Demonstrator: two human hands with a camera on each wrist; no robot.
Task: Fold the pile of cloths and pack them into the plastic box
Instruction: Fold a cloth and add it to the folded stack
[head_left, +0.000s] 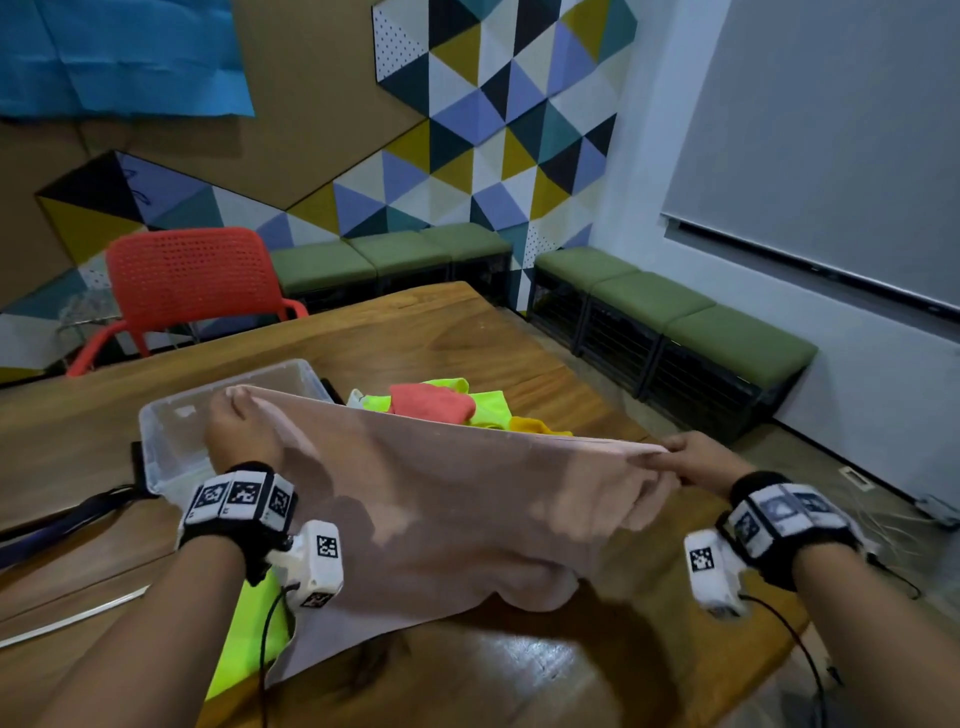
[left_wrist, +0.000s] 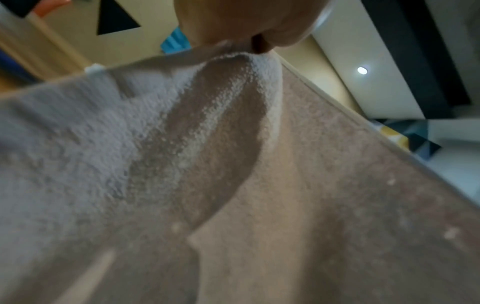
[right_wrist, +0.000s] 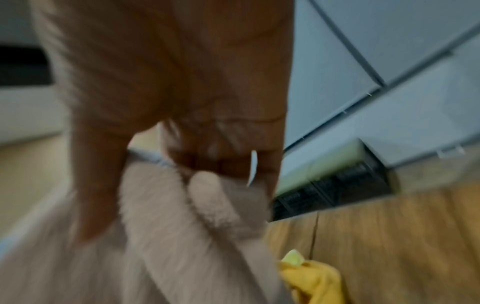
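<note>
Head view: the left hand and right hand each pinch a top corner of the beige cloth, stretched above the wooden table, in front of the plastic box and the cloth pile.
Left wrist view: fingers pinch the cloth's corner.
Right wrist view, blurred: fingers curl round bunched cloth.

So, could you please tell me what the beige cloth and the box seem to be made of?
The beige cloth looks like terry or microfibre: a nubby, matte pile shows in the left wrist view. The box appears to be clear, slightly frosted plastic, since the table shows through its walls.
</note>
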